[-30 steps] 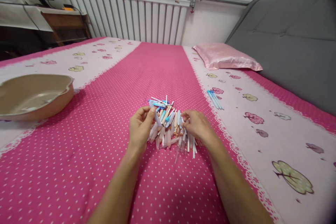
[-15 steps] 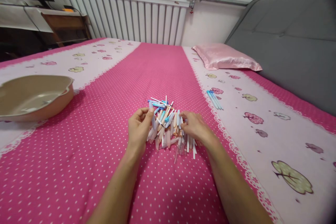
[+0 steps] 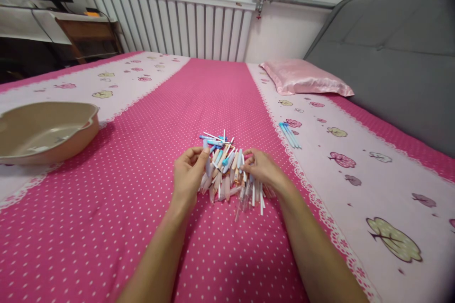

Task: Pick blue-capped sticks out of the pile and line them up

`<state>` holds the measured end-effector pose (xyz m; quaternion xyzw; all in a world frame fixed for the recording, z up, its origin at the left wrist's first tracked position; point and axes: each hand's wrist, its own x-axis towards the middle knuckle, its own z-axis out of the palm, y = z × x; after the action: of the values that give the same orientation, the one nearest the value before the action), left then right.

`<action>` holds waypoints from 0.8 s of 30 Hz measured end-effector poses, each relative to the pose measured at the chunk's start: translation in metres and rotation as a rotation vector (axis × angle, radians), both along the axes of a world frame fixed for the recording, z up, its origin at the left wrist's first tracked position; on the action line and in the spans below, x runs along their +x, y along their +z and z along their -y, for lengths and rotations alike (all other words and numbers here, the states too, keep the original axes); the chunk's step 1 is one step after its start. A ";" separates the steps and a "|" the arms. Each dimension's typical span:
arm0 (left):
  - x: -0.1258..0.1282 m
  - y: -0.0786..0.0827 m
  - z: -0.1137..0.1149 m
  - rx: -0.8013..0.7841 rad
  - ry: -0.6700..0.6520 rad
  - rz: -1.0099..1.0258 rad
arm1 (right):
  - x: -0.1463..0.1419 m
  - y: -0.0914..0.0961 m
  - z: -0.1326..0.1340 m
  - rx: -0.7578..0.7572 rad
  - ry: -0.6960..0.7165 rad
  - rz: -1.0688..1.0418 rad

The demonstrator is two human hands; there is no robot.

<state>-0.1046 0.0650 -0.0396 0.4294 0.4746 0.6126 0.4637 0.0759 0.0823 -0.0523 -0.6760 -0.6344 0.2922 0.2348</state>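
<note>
A heap of small pens and pen parts (image 3: pixel 227 170), blue, white and peach, lies on the pink dotted bedsheet (image 3: pixel 142 189) in front of me. My left hand (image 3: pixel 188 175) is at the heap's left side, thumb and fingers pinched on a pale blue pen piece (image 3: pixel 208 161) held upright. My right hand (image 3: pixel 263 170) rests on the heap's right side, fingers curled and closed on thin white pieces. A few blue pens (image 3: pixel 289 133) lie apart to the right on the pale border.
A beige plastic basin (image 3: pixel 46 130) sits at the left on the bed. A pink satin pillow (image 3: pixel 305 78) lies far right by the grey headboard (image 3: pixel 391 52). A white radiator (image 3: pixel 167 21) and a wooden desk (image 3: pixel 88 33) stand beyond the bed.
My right hand has slid a little left and deeper into the heap. My left hand keeps its pinch on the pale blue piece, almost in place.
</note>
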 end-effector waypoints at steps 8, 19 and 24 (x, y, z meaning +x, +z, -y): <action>0.001 -0.001 0.001 -0.002 -0.010 -0.055 | 0.003 -0.013 -0.005 -0.035 -0.017 -0.164; 0.007 0.001 0.004 0.012 -0.083 -0.070 | 0.001 0.010 0.002 -0.052 -0.037 -0.506; 0.010 -0.001 0.004 0.049 -0.140 -0.110 | -0.002 0.029 0.010 0.006 -0.006 -0.720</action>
<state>-0.0950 0.0605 -0.0411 0.5055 0.4531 0.5657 0.4681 0.0743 0.0722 -0.0235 -0.5310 -0.5098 0.5091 0.4460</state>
